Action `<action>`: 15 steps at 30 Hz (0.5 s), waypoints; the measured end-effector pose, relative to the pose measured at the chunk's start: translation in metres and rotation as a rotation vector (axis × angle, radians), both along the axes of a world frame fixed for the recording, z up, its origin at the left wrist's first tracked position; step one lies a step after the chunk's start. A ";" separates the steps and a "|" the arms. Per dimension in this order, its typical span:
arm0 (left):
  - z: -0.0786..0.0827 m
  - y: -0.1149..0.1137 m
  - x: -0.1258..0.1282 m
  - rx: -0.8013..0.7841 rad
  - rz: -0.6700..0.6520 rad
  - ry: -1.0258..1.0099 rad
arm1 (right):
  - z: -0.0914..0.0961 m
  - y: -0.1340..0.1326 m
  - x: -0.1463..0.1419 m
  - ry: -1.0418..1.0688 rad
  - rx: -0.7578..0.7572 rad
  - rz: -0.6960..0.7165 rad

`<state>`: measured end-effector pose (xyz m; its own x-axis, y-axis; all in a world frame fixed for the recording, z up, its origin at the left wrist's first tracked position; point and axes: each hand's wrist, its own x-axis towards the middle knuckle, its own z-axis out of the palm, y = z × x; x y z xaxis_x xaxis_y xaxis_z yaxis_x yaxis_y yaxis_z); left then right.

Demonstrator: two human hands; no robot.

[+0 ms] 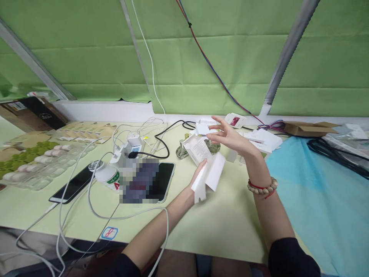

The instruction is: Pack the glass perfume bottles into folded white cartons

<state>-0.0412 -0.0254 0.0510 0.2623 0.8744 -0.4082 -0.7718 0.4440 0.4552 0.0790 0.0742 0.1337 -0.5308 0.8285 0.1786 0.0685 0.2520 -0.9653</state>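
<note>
My left hand [200, 169] is closed around a white printed carton [198, 150], which is partly unfolded, with its flaps sticking out. Most of those fingers are hidden behind the card. Just right of the carton's upper end, my right hand [227, 136] is raised with its fingers spread and nothing in them. Whether a fingertip touches the upper flap, I cannot tell. Behind the carton stand small clear glass bottles with gold-coloured tops; one glass bottle [182, 150] shows on the left, another [213, 147] is partly covered by the carton and my right hand.
White cartons [263, 139] lie at the back right, near an open brown box [308, 129] and a blue sheet [311, 192]. On the left are a power strip [129, 152], white cables, a white bottle [108, 175], phones [76, 184] and egg trays [43, 163].
</note>
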 end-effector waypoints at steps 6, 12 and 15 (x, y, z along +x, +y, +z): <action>0.002 -0.009 -0.015 0.143 0.061 -0.381 | 0.009 -0.014 0.013 -0.182 0.282 0.173; -0.002 0.001 -0.016 0.177 0.168 -0.302 | 0.021 -0.044 0.008 -0.411 0.531 0.431; -0.010 0.001 -0.016 0.155 0.221 -0.102 | 0.021 -0.058 -0.004 -0.543 0.565 0.488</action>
